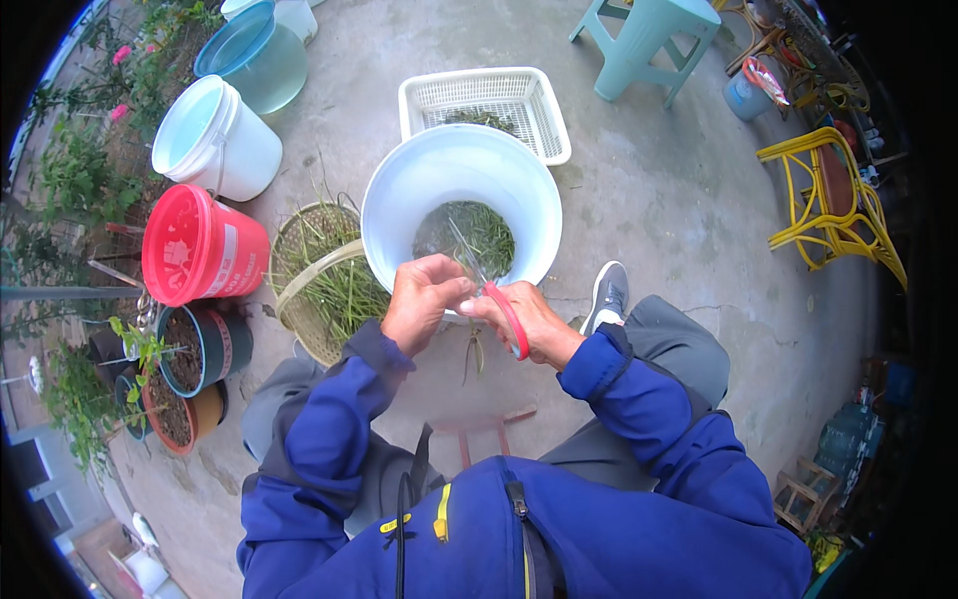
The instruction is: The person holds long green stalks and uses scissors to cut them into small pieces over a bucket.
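Just over the near rim of a large white bucket (544, 200), my two hands meet. My right hand (534, 324) is closed around red-handled scissors (507, 317), whose blades point up and away over the bucket. Left of it, my left hand (424, 304) is closed in a pinch, its fingertips near the scissors. A thin green stem (477, 351) hangs below the fingertips; the fingers hide its upper end. Inside the bucket lie cut green stems (489, 238). By my left hand stands a woven basket (317, 344) with an arched handle, full of long green stems.
Beyond the bucket is a white slotted basket (549, 120) with some greens. On the left stand a red bucket (205, 245), a white pail (249, 155), a blue-green tub (274, 75) and plant pots (230, 344). A pale stool (649, 40) and yellow-framed chair (798, 235) are right.
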`<state>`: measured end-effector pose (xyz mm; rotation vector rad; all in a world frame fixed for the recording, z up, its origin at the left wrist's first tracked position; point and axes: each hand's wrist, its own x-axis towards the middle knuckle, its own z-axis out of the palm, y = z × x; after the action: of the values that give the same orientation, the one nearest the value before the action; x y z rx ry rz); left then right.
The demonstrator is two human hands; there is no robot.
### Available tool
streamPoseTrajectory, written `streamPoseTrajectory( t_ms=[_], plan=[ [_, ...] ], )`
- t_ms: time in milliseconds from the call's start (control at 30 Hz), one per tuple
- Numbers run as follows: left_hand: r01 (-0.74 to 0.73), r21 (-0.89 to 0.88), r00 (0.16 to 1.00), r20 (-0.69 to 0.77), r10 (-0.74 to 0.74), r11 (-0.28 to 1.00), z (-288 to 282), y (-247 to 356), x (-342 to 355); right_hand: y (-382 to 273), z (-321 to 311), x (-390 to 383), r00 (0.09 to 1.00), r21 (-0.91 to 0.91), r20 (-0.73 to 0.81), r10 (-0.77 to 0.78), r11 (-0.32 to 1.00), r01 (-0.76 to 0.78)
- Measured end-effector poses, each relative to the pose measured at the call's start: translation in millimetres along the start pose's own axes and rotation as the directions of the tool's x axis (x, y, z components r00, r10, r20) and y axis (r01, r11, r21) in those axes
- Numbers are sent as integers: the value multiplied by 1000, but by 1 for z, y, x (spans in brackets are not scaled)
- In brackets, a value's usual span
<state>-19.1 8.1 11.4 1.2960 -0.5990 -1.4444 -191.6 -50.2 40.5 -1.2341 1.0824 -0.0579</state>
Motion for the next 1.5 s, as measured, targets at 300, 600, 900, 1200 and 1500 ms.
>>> streamPoseTrajectory(
  t_ms=[300, 600, 900, 1200, 1500],
  plan=[
    [44, 7, 999, 2, -44, 999, -4, -12, 3, -2, 3, -2, 999, -49, -20, 25, 998, -26],
    [103, -39, 990, -91, -106, 994, -13, -3, 7, 5, -4, 5, 996, 227, 17, 83, 970, -85],
    [97, -317, 978, -143, -148, 944, -17, 8, 6, -3, -3, -4, 995, 229, 91, -29, 973, 8],
    [27, -284, 970, -226, -94, 959, -14, 8, 7, 3, 4, -4, 991, 214, 121, 50, 974, -75],
    [44, -194, 973, -214, -87, 980, -8, 7, 4, 5, 2, -2, 989, 241, 120, 87, 964, -114]
  ],
)
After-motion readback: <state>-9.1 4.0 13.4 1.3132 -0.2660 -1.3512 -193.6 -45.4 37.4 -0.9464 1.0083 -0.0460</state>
